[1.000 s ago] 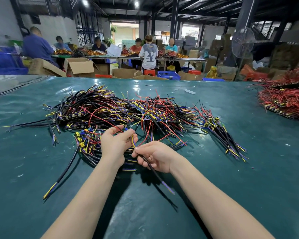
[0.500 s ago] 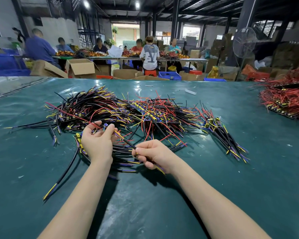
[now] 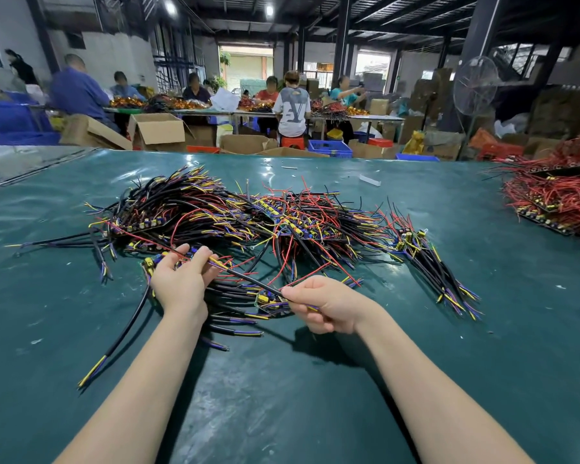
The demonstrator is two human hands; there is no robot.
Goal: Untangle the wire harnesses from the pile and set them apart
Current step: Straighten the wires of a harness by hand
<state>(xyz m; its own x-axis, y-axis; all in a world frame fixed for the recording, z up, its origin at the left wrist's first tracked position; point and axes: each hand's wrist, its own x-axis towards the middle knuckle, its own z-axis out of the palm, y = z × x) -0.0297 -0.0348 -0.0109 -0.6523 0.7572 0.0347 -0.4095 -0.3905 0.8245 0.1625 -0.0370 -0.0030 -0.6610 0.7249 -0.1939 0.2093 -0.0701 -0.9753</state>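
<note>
The pile of wires (image 3: 248,216) sprawls mid-table (image 3: 315,396). At its near edge a black cable (image 3: 248,278) stretches between both hands: left hand (image 3: 180,283) fingers curl round one end, right hand (image 3: 329,304) pinches the other. A red heap (image 3: 563,195) lies far right.

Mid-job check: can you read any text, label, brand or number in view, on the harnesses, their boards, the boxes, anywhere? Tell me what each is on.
"Y": a large grey mark that looks like this letter, perhaps overlaid with another, on the back of the white T-shirt of a person at the far table.
Small boards among the wire harnesses: any print is too small to read.
Cardboard boxes: no legible print.
</note>
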